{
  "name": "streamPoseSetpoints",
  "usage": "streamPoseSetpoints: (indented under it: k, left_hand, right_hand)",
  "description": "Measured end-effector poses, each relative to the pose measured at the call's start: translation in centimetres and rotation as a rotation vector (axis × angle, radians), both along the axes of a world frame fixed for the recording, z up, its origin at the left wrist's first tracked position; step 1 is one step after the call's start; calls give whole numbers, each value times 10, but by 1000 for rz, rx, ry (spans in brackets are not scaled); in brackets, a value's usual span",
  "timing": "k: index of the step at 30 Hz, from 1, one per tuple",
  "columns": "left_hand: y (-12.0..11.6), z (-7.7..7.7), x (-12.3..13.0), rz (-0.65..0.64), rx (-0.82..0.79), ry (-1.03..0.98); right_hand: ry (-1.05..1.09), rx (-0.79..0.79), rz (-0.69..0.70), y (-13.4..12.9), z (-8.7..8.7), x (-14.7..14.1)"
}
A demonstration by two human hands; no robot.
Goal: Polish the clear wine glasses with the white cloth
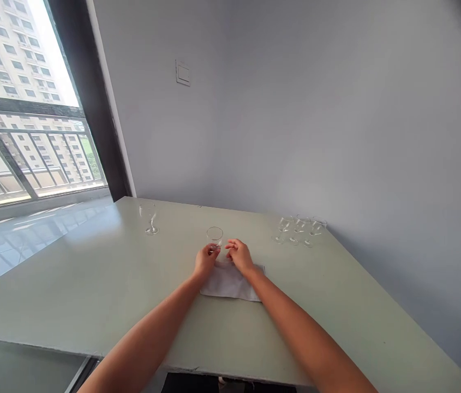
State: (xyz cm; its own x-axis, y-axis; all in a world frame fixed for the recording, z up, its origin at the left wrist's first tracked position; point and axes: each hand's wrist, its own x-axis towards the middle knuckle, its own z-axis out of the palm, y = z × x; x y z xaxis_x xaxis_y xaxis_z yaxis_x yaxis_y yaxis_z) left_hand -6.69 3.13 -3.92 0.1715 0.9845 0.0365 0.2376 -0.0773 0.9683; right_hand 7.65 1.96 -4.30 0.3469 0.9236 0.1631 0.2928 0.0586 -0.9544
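Note:
My left hand (205, 260) is closed around the lower part of a clear stemmed glass (214, 233), its rim pointing up and away from me. Just right of the glass is my right hand (239, 255), its fingers apart and bent toward the glass. A faint clear edge shows below the right fingers; whether they touch the foot of the glass I cannot make out. Under both wrists lies a folded pale grey cloth (231, 283), flat on the table.
One stemmed glass (149, 219) stands at the table's far left. At the far right, three stemmed glasses (301, 225) are grouped near the wall. The pale table (328, 311) meets grey walls behind and to the right. A window (21, 109) is on the left.

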Motion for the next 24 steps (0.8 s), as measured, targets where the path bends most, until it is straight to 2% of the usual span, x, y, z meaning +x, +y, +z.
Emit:
streamPoseSetpoints:
  k: [4,6,8,11,14,17,20,24]
  left_hand:
    - [-2,1,1,26,-23,-5]
    - [-2,2,2,31,-24,-4]
    - [-3,2,3,33,-24,-1]
    - [-3,0,3,32,-22,4]
    - [-2,-1,3,14,-13,3]
    - [-3,-2,4,6,-13,0]
    - [-5,-1,6,26,-28,0]
    - [3,3,1,110,-29,6]
  right_hand:
    - [108,38,-441,6,1,74]
    - [148,46,-588,11,3,110]
    - [180,51,-660,17,3,137]
    - [218,60,-662,27,-1,157]
    - [247,73,-634,35,-8,157]
    - [263,86,-593,38,-11,145]
    - [275,112,-519,35,-5,122]
    - [296,170,-350,23,10,81]
